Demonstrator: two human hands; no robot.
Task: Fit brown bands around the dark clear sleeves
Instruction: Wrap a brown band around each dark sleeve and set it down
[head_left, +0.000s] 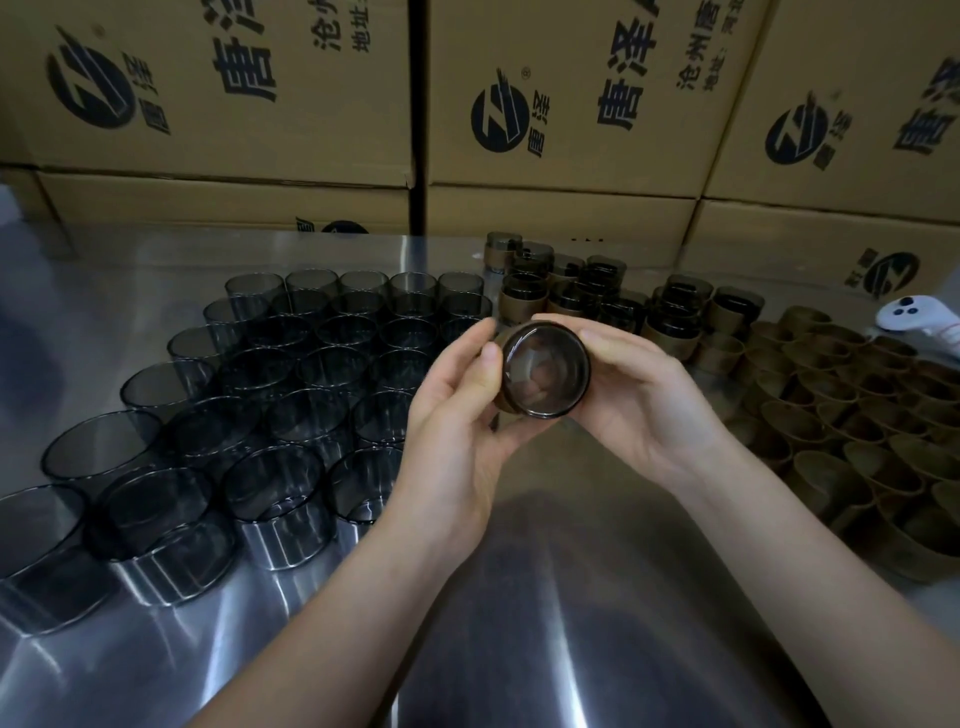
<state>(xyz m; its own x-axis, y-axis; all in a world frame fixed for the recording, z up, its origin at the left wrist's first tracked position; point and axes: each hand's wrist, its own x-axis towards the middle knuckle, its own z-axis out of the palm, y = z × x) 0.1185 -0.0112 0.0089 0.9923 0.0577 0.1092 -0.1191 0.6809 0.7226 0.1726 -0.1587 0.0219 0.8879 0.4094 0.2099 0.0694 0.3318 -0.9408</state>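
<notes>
Sleeve (545, 371), smoky glossy cylinder, brown band (500, 401), in left hand (457, 415), right hand (641, 400)

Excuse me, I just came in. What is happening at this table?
A person holds one dark clear sleeve above the metal table, with the left hand and right hand curled round it and its open end toward the camera. A brown band sits around it. Bare sleeves stand in rows to the left, loose brown bands lie to the right, and finished banded sleeves stand behind the hands.
</notes>
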